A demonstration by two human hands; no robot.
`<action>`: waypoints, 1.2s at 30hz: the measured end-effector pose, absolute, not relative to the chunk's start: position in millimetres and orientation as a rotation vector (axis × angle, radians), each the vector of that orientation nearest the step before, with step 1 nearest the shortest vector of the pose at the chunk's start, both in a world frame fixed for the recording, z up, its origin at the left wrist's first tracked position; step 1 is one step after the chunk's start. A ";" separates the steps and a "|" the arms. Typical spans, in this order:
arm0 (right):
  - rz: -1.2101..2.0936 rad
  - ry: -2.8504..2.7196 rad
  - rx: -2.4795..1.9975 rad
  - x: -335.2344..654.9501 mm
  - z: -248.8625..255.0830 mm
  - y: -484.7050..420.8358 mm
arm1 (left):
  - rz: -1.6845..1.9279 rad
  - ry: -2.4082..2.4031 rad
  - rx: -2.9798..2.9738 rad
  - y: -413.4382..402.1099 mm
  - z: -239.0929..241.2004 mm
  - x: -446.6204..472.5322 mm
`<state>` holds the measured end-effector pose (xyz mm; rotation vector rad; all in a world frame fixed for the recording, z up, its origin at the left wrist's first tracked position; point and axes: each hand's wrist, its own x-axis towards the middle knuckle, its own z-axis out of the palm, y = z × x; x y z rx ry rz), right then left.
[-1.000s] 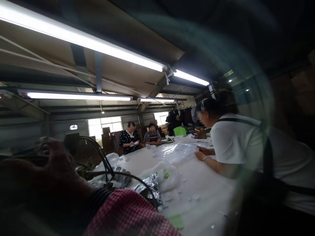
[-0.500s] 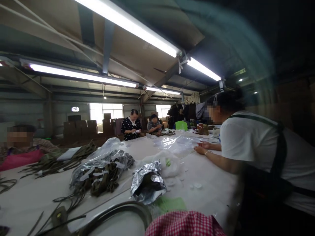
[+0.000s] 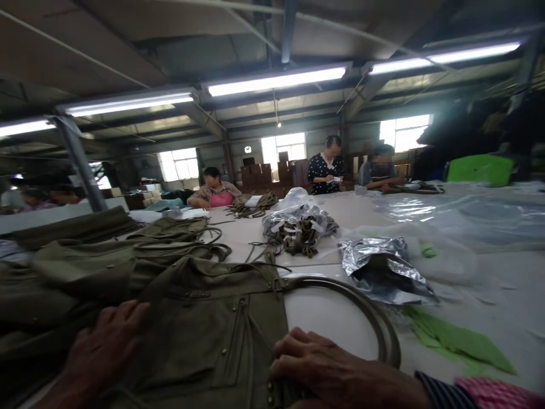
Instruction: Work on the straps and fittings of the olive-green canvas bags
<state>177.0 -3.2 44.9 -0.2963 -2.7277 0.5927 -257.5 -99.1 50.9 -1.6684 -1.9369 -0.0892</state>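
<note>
An olive-green canvas bag [image 3: 196, 324] lies flat before me, with a pocket, metal studs, thin cords and thick curved handles [image 3: 378, 324] that loop out to the right over the white table. My left hand [image 3: 104, 343], slightly blurred, rests on the bag's left part with its fingers stretched out. At the bag's lower right edge, my right hand [image 3: 319, 363] has its fingers curled onto the fabric; the fingertips are partly hidden. More olive bags [image 3: 85, 261] are piled to the left, beyond my left hand.
Farther right lie an open silver foil bag [image 3: 383, 270], green sheets [image 3: 464, 341] and clear plastic film [image 3: 477, 213]. A plastic bag of olive straps [image 3: 300, 230] sits mid-table [image 3: 238, 250]. Co-workers [image 3: 219, 190] sit or stand along the far side. A green chair back [image 3: 481, 169] shows at right.
My view has swung left and down. Both my hands and the olive bag have come into view, while the co-worker in white on the right has left it.
</note>
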 end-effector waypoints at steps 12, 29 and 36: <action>1.287 -2.157 -0.415 202.7 37.4 -14.8 | -0.115 -1.530 -2.828 -73.9 58.1 -32.4; -0.201 -2.590 -1.098 218.7 29.2 110.4 | -0.393 -1.392 -2.301 -85.4 71.3 -154.8; -0.262 -2.704 -1.080 220.8 -0.4 164.6 | -0.229 -1.098 -2.640 -52.0 -6.5 33.9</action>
